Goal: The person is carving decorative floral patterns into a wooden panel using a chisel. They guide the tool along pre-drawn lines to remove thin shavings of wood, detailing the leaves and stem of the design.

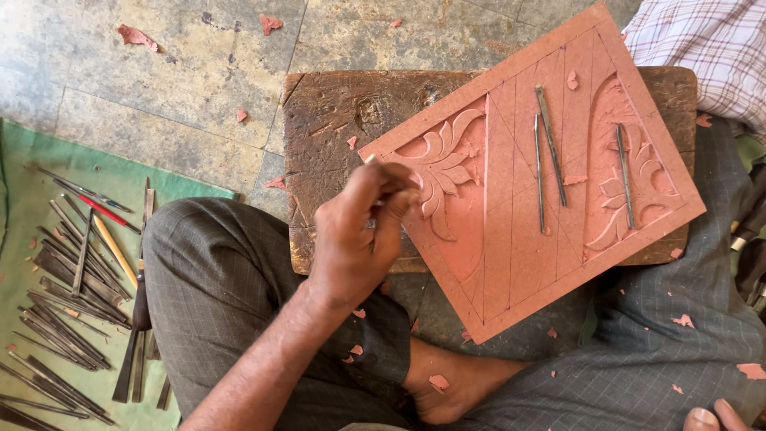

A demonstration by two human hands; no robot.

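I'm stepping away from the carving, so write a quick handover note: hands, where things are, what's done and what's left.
Left hand: fingers pinched at the left edge of the reddish carving slab, on the leaf motif; whether they hold a small tool cannot be told.
Right hand: only fingertips show at the bottom right edge, holding nothing visible.
Slab lies tilted on the wooden block; three thin chisels rest on it.
More chisels lie on the green cloth at left.
Done: leaf motif at left, floral arch at right.
Left: middle band carries only scored lines.
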